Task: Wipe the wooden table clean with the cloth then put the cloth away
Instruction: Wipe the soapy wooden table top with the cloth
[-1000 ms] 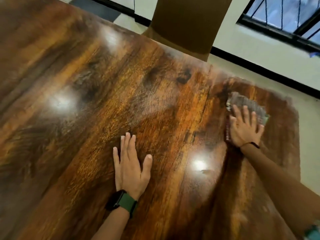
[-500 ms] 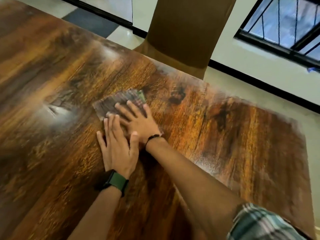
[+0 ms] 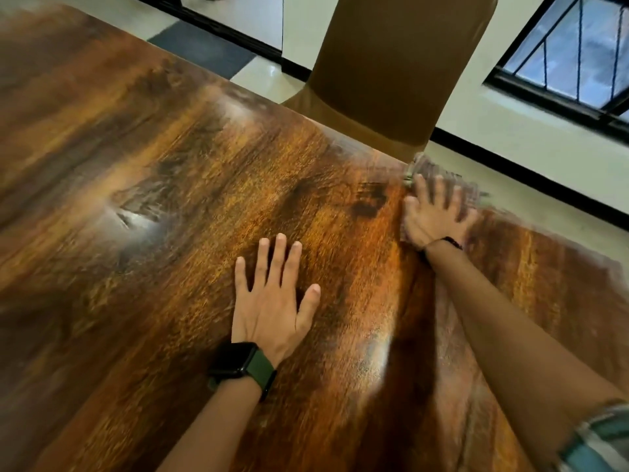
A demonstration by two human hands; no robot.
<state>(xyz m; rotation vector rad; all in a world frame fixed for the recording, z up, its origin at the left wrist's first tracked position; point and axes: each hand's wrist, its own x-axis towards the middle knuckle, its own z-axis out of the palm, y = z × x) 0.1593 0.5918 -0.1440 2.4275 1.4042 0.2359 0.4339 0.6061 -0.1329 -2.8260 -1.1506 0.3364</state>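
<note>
A glossy, dark-grained brown wooden table [image 3: 153, 216] fills the view, a brown fabric-covered chair [image 3: 394, 69] at its far edge before a barred window [image 3: 571, 56]. The left hand [image 3: 272, 308] rests flat, fingers spread. The right hand [image 3: 435, 216], blurred, presses straight fingers on the striped grey cloth [image 3: 439, 175] at the table's far edge.

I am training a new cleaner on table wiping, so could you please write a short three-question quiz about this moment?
1. True or false: the left hand lies flat on the wooden table with its fingers straight.
2. Multiple choice: the cloth is A) under the right hand at the table's far edge, B) draped over the chair, C) under the left hand.
3. Short answer: what is worn on the left wrist?

Key
1. True.
2. A; the right hand presses the cloth near the far edge, in front of the chair. That hand and the cloth are blurred.
3. A dark watch with a green strap.
</note>
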